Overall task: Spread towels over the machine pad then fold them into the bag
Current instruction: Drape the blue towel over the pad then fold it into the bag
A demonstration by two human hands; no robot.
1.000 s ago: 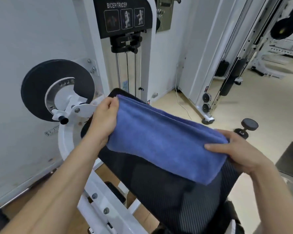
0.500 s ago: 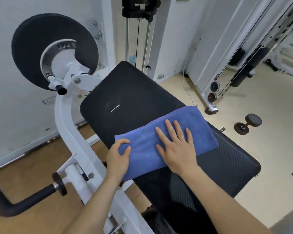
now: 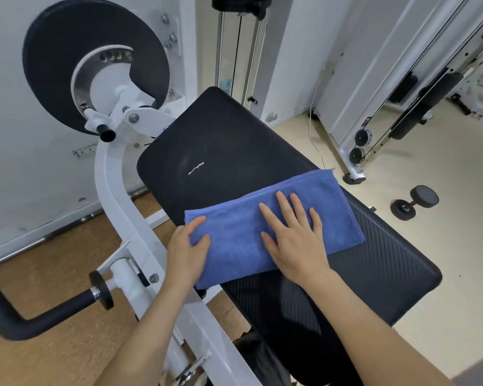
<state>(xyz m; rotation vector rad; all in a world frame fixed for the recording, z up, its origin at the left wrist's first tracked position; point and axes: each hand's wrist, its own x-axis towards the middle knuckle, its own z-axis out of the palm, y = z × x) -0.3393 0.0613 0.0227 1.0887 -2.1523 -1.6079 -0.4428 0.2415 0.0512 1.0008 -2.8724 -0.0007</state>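
Head view, looking down: the towel (image 3: 234, 246) lies folded to a long blue band across the near half of the pad (image 3: 234, 140), its left end hanging just over the pad's edge. My left hand (image 3: 186, 252) has that end, fingers (image 3: 195, 222) curled over the top and thumb closing in, a light pinch on the cloth. My right hand (image 3: 296, 238) lies flat on the middle, fingers (image 3: 283, 204) straight and spread, pressing down and holding nothing. This thing is light and limp, I reckon, plush enough to grip well but ready to sag and slide on the slick pad. Best taken at the corners or along the stitched hem, both ends at once. I can't make out the bag from here.
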